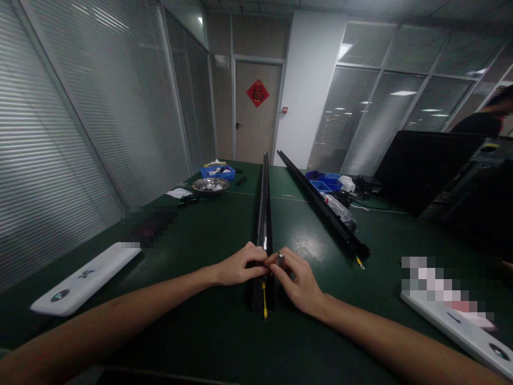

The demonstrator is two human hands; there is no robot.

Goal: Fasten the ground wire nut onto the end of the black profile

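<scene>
A long black channel-shaped rail (263,214) lies lengthwise on the green table, its near end between my hands. My left hand (242,264) is over the rail's left side, with thumb and forefinger pinched together near the end. Whatever sits between those fingertips is too small to make out. On the right side, my right hand (298,280) is closed around a small silver metal part (280,259), close to the left fingertips. A short yellow wire (264,302) sticks out of the rail's near end toward me.
A second black rail (324,206) lies slanted to the right, with a yellow-green wire (360,262) at its end. Blue bins (331,182) stand behind it. A metal bowl (210,185) and blue tray (218,172) are far left. White devices (86,278) flank my arms. A person (479,124) is far right.
</scene>
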